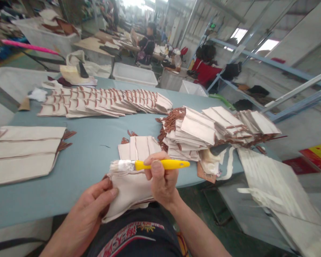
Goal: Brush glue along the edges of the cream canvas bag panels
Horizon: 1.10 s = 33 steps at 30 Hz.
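My right hand [162,176] grips a yellow-handled paintbrush [173,164], held level with its white-coated bristles pointing left. The bristles are at the upper edge of a cream fabric piece [131,192] with brown trim; whether they touch it I cannot tell. My left hand [96,200] pinches the left side of that fabric piece, thumb on top. The piece lies at the table's near edge, against my body. Just beyond it sits another cream panel [139,147] with brown tabs, partly hidden by the brush and my right hand.
A blue-grey table [91,132] carries an overlapping row of cream panels [104,101], a left stack [26,153] and a right pile [195,128]. A glue-smeared container [210,160] sits at the right edge. Plastic bins [135,74] and a seated person [147,44] are beyond.
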### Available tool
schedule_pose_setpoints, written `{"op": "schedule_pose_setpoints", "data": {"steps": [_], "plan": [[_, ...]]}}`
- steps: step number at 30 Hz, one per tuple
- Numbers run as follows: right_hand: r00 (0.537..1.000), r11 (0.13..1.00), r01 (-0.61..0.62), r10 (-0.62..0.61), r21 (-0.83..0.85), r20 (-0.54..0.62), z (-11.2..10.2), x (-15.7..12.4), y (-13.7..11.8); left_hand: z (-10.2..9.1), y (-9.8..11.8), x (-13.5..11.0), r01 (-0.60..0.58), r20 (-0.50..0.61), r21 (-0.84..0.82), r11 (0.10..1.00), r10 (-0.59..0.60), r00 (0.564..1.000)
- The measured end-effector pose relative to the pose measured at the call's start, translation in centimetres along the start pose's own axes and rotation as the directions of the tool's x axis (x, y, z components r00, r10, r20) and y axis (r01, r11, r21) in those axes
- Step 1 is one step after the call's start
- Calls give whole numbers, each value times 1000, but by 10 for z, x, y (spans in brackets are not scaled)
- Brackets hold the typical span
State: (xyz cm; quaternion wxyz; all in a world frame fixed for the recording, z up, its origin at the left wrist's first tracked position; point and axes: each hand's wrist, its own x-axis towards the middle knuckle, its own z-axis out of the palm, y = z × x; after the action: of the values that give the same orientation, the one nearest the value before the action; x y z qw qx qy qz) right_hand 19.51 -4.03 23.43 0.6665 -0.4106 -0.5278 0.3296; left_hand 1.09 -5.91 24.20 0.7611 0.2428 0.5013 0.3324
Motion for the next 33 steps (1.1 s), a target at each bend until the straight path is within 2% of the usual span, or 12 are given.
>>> {"op": "schedule_pose_setpoints", "data": {"steps": [3, 8, 13, 16, 19, 23, 25, 28, 30, 33], "plan": [[998, 999, -8, 9, 32, -56, -1, -1, -4, 1, -1, 0, 23, -16, -30, 999, -23, 1000], [999, 1000, 3, -3, 14, 49, 2, -6, 4, 1, -1, -1, 18, -31, -16, 1000, -18, 999], [993, 992, 115, -113, 45, -39, -2, -7, -2, -2, 6, -3, 46, -20, -34, 998, -46, 999], [981, 981, 192, -192, -25, 34, -1, -12, -4, 0, 10, -3, 50, -11, -20, 999, -50, 999], [969, 967, 229, -215, -109, 124, 2, -12, 0, 2, 14, -2, 39, -4, -20, 999, -39, 999], [948, 934, 315, -318, -169, 12, 1, -3, 5, 1, 17, -5, 32, -4, -34, 999, -33, 999], [921, 888, 383, -386, -254, 40, 1, 1, 9, -1, 17, -7, 24, 4, -17, 1000, -24, 1000], [907, 827, 422, -390, -372, 162, 7, 4, 15, -7, 15, -6, 1, 14, -2, 1000, -1, 1000], [907, 813, 422, -374, -402, 196, 10, 7, 18, -14, 15, -3, -22, 41, 16, 1000, 21, 999], [935, 832, 349, -343, -431, 96, 8, 19, 16, -29, 17, 4, -143, 54, 161, 977, 136, 989]]}}
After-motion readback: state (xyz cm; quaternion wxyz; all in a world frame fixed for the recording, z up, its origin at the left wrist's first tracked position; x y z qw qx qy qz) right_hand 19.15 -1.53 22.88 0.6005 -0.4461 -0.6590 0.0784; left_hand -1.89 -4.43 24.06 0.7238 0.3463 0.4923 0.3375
